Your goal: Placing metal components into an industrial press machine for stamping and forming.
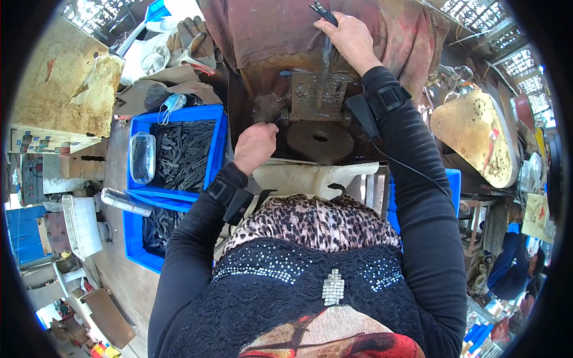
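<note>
My right hand (352,43) is raised at the far side of the work place, closed around several thin dark metal strips (324,12) whose ends stick out past the fingers. My left hand (255,147) is closed beside a rusty metal block (316,95), its fingertips pinched together at the block's left side. Whatever those fingers may hold is too small or hidden to name. In front of the block lies a round brown disc (304,143) with a hole in its middle, a little right of my left hand.
On the left, a blue crate (219,140) holds many dark metal pieces (185,152) and a clear plastic box (142,157). Another blue crate (137,238) stands nearer, with a clear bottle (126,201) beside it. A reddish cloth (268,33) hangs behind the block. Gloves (191,42) lie far left.
</note>
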### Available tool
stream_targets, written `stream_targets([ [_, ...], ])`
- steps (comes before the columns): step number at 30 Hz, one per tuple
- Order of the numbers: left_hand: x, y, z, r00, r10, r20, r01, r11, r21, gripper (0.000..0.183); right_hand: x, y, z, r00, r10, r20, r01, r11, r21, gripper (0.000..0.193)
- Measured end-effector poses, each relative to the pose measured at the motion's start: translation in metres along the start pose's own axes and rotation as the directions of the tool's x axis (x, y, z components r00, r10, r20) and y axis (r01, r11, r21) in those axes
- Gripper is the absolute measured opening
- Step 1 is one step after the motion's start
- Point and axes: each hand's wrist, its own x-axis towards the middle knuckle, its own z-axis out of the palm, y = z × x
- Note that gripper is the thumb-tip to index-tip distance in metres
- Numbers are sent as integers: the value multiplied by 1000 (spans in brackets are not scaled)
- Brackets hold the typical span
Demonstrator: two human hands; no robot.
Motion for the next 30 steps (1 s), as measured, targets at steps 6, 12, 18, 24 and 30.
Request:
stream_targets([
  [6,1,2,-4,1000,-11,8,11,1000,0,13,1,-3,0,1000,9,-1,-9,1000,-6,41],
  [12,2,-3,0,1000,6,-13,-6,1000,11,14,1,-6,4,999,22,-24,-23,999,-35,41],
  [18,3,5,6,999,-18,-41,19,999,33,14,2,-1,-2,1000,17,-17,-18,999,-51,39],
  [24,12,6,11,993,-22,-119,27,999,46,15,7,2,1,999,31,-38,-32,999,-33,38],
  [30,21,-4,23,953,78,-292,-103,992,-70,16,-28,14,-16,995,-59,-82,67,992,108,38],
])
